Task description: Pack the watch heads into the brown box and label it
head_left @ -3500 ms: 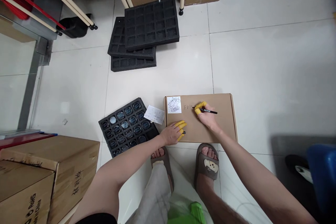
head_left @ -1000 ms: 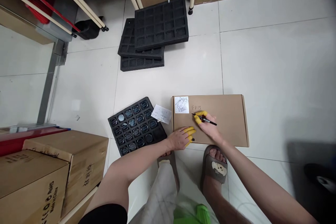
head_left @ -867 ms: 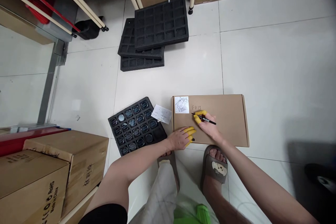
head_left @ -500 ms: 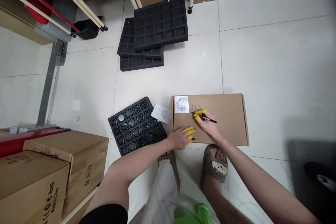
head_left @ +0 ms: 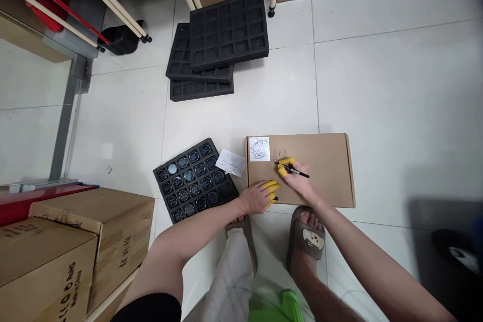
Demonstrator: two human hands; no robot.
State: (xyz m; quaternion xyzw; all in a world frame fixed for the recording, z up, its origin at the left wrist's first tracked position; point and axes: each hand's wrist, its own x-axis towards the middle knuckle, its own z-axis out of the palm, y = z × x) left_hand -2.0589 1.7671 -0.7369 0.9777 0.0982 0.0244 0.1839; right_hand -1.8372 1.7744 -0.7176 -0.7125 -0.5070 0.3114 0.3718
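Observation:
My right hand (head_left: 298,176), with yellow finger cots on, grips a black marker (head_left: 298,171) whose tip is at the top of a flat brown cardboard box (head_left: 324,171). "FV13" is written there, with a small mark under it. My left hand (head_left: 260,196), also in yellow cots, rests at the box's lower left edge. A small black marker cap (head_left: 276,198) sticks out from its fingers. A white label (head_left: 259,149) covered in scribbles is stuck on the box's upper left corner. Left of the box, a written paper slip (head_left: 231,162) overlaps a black foam tray (head_left: 196,181) of round dark pieces.
Several black foam trays (head_left: 229,30) are stacked askew on the tiled floor ahead. Large cartons (head_left: 124,231) stand at lower left. Table legs and a black bin (head_left: 121,40) are at upper left. My slippered feet and a green stool (head_left: 290,306) are just below the box.
The marker tip has moved slightly left and down, and a small curved mark now shows under "FV13". My left hand stays in place; the whole view has shifted a little.

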